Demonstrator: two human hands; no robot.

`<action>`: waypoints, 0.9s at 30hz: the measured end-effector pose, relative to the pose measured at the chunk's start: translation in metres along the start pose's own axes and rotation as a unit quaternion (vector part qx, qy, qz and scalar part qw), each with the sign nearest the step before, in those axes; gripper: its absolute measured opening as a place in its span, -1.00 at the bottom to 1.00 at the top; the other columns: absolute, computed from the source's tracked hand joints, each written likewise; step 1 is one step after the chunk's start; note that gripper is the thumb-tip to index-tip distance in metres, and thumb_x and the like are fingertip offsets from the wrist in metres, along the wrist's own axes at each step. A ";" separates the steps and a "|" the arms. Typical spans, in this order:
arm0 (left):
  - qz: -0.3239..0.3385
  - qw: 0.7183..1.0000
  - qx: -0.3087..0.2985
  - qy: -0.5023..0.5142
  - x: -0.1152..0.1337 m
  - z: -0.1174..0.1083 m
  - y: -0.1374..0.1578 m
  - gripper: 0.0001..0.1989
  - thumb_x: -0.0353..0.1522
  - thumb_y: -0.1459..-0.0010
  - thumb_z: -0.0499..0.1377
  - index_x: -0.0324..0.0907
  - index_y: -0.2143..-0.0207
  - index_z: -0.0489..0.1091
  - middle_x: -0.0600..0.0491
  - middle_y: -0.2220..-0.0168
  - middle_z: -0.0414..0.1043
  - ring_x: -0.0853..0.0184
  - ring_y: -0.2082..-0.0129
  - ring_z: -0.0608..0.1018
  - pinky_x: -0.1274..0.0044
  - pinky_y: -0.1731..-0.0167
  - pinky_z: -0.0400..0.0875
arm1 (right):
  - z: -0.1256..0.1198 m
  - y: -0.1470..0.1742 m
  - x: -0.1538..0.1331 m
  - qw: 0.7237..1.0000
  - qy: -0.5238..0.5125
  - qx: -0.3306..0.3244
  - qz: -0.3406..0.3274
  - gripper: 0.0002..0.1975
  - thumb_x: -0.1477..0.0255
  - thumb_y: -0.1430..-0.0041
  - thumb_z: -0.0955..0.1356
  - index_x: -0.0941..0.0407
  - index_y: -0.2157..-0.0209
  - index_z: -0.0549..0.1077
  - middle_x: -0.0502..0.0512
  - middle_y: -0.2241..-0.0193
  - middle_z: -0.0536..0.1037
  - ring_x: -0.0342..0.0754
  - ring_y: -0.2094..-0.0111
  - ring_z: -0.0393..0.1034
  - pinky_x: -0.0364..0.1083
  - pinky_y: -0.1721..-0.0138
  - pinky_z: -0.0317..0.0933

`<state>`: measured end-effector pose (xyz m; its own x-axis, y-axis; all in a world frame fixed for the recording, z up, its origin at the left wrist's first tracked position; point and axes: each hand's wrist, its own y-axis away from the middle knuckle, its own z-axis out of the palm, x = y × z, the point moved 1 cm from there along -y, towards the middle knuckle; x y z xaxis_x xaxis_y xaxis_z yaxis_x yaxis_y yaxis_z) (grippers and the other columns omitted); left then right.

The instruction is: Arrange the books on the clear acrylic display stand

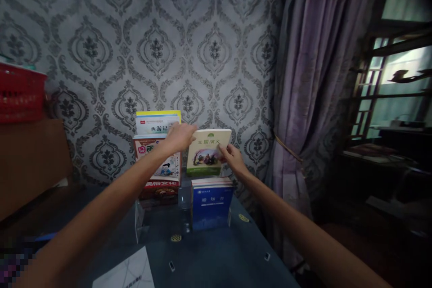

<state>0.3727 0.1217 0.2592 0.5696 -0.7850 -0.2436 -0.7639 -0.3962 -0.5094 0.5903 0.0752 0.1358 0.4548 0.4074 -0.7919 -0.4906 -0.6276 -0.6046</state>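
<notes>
A cream book [206, 149] with a green lower band and a picture of several figures tilts slightly above the rack. My right hand [231, 156] pinches its right edge, thumb on the cover. At its upper left corner, the closed fingers of my left hand [182, 137] grip the edge, partly hidden from view. Below the cream book, a blue book [212, 204] stands upright in the clear rack [138, 225], with others behind it. To the left, a red-brown picture book [162, 191] stands before a white-and-blue book [148, 122], partly covered by my left forearm.
The dark table [216, 261] carries a white patterned booklet [128, 272] at the front. A brown box [33, 162] with a red basket [22, 92] on it stands left. Patterned wallpaper rises close behind the rack; a purple curtain [303, 99] hangs at the right.
</notes>
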 end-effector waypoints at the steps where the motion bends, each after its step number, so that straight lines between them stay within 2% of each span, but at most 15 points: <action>1: -0.004 1.000 0.005 -0.007 0.000 -0.008 -0.002 -0.84 -0.35 -0.27 0.12 -0.16 0.15 0.45 -0.11 0.14 0.57 0.07 0.04 0.55 0.33 0.04 0.34 | -0.001 -0.003 -0.005 1.000 -0.001 0.010 -0.010 -0.51 -0.09 0.03 0.38 0.08 0.40 0.39 -0.04 0.55 0.47 -0.08 0.58 0.39 -0.13 0.58 0.28; 6: -0.021 0.999 0.043 -0.016 -0.003 -0.051 -0.014 -0.82 -0.34 -0.28 0.11 -0.16 0.11 0.43 -0.05 0.14 0.54 0.16 0.09 0.52 0.39 0.08 0.33 | -0.007 -0.029 -0.036 0.997 -0.008 0.039 -0.065 -0.47 -0.15 0.00 0.35 0.06 0.39 0.35 -0.04 0.54 0.45 -0.09 0.56 0.37 -0.14 0.56 0.26; 9: -0.025 0.997 0.067 -0.013 -0.004 -0.065 -0.018 -0.80 -0.33 -0.28 0.10 -0.17 0.10 0.43 -0.05 0.13 0.51 0.14 0.07 0.50 0.36 0.06 0.33 | -0.006 -0.044 -0.049 0.994 -0.002 0.046 -0.101 -0.48 -0.15 -0.04 0.33 0.06 0.40 0.33 -0.05 0.56 0.44 -0.11 0.58 0.36 -0.15 0.57 0.24; 15: -0.048 0.996 0.075 -0.005 -0.008 -0.066 -0.019 -0.79 -0.33 -0.29 0.10 -0.17 0.08 0.42 -0.04 0.16 0.49 0.14 0.07 0.49 0.34 0.05 0.32 | -0.001 -0.054 -0.054 0.993 -0.004 0.057 -0.107 -0.47 -0.14 -0.06 0.32 0.08 0.37 0.36 -0.03 0.54 0.44 -0.09 0.56 0.38 -0.14 0.55 0.25; 22: -0.041 0.993 0.107 -0.004 -0.017 -0.072 -0.028 -0.78 -0.30 -0.29 0.08 -0.17 0.09 0.42 -0.04 0.15 0.48 0.15 0.08 0.48 0.34 0.05 0.32 | -0.004 -0.065 -0.064 0.987 -0.041 0.063 -0.145 -0.48 -0.14 -0.11 0.30 0.08 0.35 0.37 -0.08 0.58 0.42 -0.14 0.58 0.38 -0.17 0.53 0.26; 27: -0.047 0.994 0.100 -0.009 -0.016 -0.069 -0.028 -0.78 -0.32 -0.29 0.09 -0.17 0.07 0.41 -0.03 0.17 0.48 0.14 0.06 0.48 0.32 0.04 0.31 | 0.002 -0.074 -0.058 0.991 -0.057 0.041 -0.116 -0.50 -0.13 -0.09 0.31 0.06 0.36 0.35 -0.06 0.57 0.45 -0.10 0.55 0.42 -0.14 0.51 0.32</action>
<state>0.3636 0.1120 0.3344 0.6421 -0.7395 -0.2021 -0.6334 -0.3633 -0.6832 0.5988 0.0993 0.2259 0.4774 0.6096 -0.6328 -0.4444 -0.4538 -0.7724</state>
